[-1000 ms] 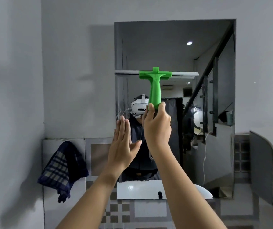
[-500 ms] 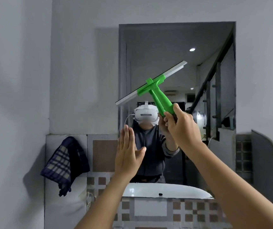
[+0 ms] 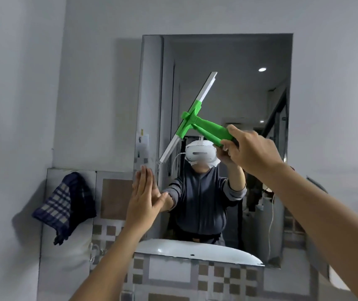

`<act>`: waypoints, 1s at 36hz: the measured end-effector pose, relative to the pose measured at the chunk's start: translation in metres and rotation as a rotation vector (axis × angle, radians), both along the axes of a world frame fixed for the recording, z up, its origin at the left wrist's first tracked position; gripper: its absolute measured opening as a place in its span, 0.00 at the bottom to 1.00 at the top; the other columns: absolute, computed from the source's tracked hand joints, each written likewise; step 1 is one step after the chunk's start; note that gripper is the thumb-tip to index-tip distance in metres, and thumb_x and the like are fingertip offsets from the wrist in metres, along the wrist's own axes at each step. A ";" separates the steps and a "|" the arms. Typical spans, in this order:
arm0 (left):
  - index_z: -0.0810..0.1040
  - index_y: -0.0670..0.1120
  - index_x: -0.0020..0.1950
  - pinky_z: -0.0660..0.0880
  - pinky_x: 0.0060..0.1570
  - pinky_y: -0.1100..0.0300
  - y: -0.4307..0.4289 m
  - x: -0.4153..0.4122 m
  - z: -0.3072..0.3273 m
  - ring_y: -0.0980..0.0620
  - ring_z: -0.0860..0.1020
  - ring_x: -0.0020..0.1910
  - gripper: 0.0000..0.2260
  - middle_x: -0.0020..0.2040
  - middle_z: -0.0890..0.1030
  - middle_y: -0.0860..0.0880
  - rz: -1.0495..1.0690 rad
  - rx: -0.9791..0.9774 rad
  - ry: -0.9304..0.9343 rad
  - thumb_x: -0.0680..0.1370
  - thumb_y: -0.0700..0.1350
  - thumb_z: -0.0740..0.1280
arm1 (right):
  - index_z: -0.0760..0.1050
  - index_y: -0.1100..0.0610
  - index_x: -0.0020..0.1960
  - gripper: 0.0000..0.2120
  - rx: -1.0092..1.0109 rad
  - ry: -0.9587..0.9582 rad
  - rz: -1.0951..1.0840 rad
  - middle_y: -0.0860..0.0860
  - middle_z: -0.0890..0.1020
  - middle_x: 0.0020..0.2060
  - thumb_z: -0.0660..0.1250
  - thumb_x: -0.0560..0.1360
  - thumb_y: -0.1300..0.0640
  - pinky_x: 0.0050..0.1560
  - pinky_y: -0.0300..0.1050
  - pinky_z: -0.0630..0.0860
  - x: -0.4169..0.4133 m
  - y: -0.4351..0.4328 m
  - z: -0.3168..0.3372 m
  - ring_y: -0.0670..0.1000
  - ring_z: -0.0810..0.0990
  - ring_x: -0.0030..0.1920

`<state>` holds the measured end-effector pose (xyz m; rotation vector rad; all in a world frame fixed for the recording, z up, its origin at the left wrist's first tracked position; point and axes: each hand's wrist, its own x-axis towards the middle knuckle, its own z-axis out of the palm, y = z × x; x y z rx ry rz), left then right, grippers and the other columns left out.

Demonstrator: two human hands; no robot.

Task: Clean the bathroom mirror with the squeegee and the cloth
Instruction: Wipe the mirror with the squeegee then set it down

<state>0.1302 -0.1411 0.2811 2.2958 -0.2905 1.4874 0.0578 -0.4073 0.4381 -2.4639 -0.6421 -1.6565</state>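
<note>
right hand [image 3: 250,152] closed round the handle of the green squeegee [image 3: 197,124], blade steeply tilted against the mirror [image 3: 228,61], upper centre. left hand [image 3: 144,202] flat, fingers pressed together, at the mirror's lower left edge. checked cloth [image 3: 65,206] hangs on the tiled wall, left of the mirror. no legible brand or writing seen.

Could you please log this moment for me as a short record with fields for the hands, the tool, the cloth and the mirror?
right hand: closed around the squeegee's green handle
squeegee: blade tilted steeply, upper end to the right, in front of the mirror
left hand: open and flat, empty, at the mirror's lower left edge
cloth: dark checked, hanging on the wall left of the mirror
mirror: wall-mounted above a white basin
</note>
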 end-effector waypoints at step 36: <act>0.41 0.46 0.75 0.61 0.70 0.46 0.003 -0.009 0.000 0.49 0.39 0.75 0.38 0.76 0.39 0.48 -0.036 0.032 0.040 0.76 0.56 0.61 | 0.66 0.57 0.69 0.22 0.636 0.210 0.024 0.53 0.78 0.39 0.60 0.78 0.50 0.29 0.42 0.64 -0.013 -0.035 -0.131 0.53 0.74 0.32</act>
